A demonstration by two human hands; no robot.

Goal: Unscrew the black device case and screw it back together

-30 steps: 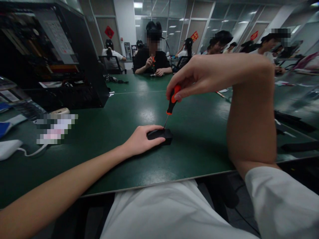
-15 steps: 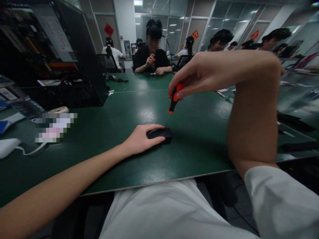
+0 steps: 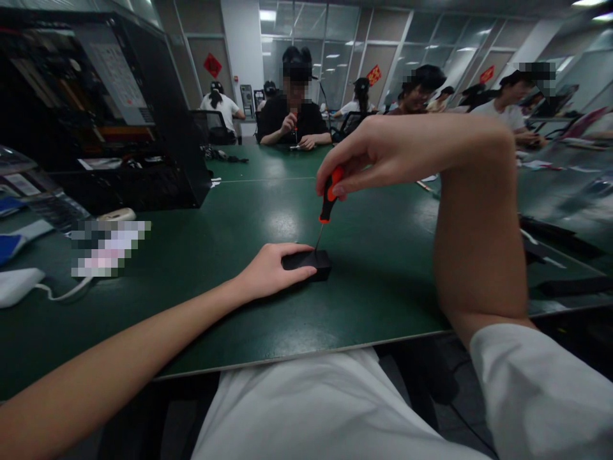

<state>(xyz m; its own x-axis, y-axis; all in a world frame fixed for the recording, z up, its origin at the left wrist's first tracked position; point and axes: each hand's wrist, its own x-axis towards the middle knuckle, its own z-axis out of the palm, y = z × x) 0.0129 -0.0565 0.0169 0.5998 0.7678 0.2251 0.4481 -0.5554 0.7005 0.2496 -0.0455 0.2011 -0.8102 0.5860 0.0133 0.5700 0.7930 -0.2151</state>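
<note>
The black box point(image 3: 322, 262) lies on the green table point(image 3: 268, 326), the left hand point(image 3: 271, 271) clasping its sides. The right hand point(image 3: 380, 152) grips a screwdriver point(image 3: 328, 203), tip at the box's top. Work looks under way; how much is done or left is too small to tell.

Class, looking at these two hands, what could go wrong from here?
The screwdriver leans in the right hand, so it might slip on the black block and jab the fingers of the left hand, which lie close by. The block could also twist, since only the left hand appears to steady it on the green table.
</note>
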